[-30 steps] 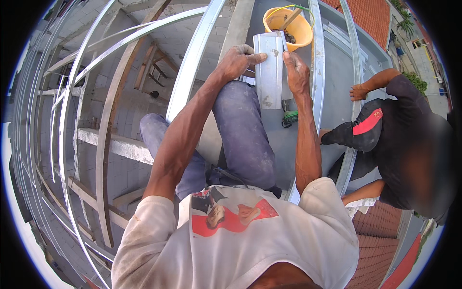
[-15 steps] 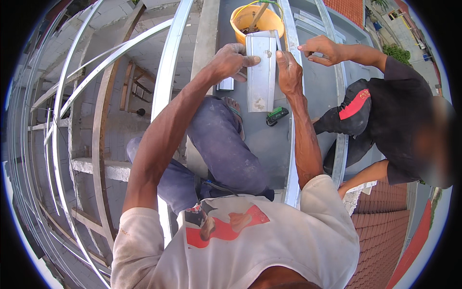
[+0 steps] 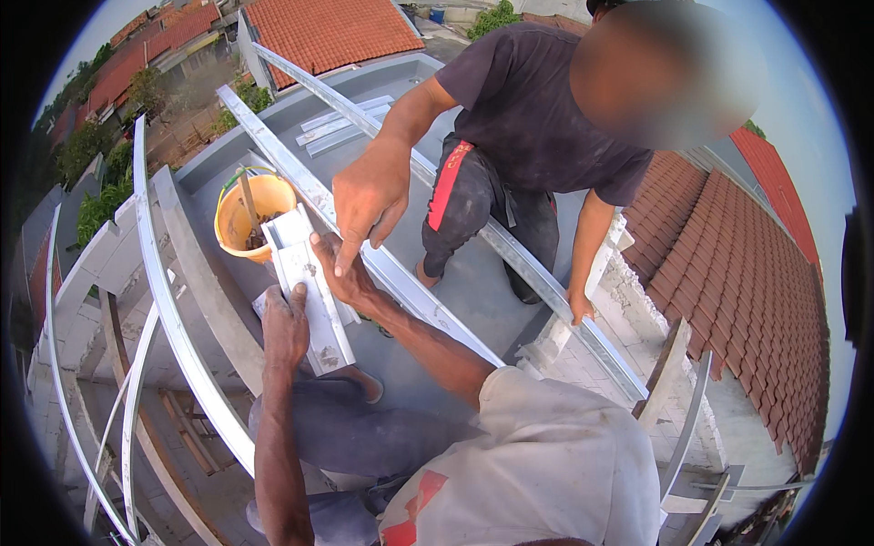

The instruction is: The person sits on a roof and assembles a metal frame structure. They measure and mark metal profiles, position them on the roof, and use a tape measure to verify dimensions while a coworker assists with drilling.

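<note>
A short length of silvery metal channel (image 3: 314, 305) lies slanted in front of me, with grey smudges on its face. My left hand (image 3: 286, 326) grips its left edge, thumb pressed on top. My right hand (image 3: 344, 273) is at the channel's right side, its fingers stretched out along the edge; a co-worker's pointing finger partly covers it. That co-worker's hand (image 3: 371, 196) reaches in from above, index finger aimed down at my right hand. Below the channel, part of another metal piece shows at its right edge.
A yellow bucket (image 3: 258, 209) with a wooden handle inside stands beyond the channel. Long metal rails (image 3: 419, 296) cross the grey slab. The co-worker (image 3: 546, 109) crouches at the right, other hand on a rail (image 3: 596, 341). Open framing with a drop (image 3: 191, 428) lies at the left.
My view has swung right and up, bringing in the co-worker and rooftops. The co-worker's pointing hand has come over my right hand. My left hand keeps hold of the channel.
</note>
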`<action>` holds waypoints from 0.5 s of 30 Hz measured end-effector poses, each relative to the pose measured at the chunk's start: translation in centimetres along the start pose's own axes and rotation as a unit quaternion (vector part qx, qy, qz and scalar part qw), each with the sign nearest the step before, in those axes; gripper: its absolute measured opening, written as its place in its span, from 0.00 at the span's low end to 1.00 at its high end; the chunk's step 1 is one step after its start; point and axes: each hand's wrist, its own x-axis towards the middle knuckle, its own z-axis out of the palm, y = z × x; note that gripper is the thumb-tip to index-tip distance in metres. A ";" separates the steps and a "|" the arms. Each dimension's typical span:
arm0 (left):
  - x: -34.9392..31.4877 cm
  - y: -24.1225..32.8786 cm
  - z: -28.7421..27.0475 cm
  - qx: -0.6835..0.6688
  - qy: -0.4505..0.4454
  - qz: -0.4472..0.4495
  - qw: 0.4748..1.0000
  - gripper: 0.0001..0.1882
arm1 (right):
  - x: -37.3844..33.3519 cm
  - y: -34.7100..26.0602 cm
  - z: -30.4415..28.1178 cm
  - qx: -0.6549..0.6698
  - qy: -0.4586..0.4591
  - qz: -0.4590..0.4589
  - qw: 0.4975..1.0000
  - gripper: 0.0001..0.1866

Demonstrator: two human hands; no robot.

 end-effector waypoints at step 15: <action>-2.0 -1.9 -1.3 -0.103 -0.126 0.043 0.986 0.23 | 4.1 -1.3 -2.4 0.003 -0.089 -0.030 0.996 0.35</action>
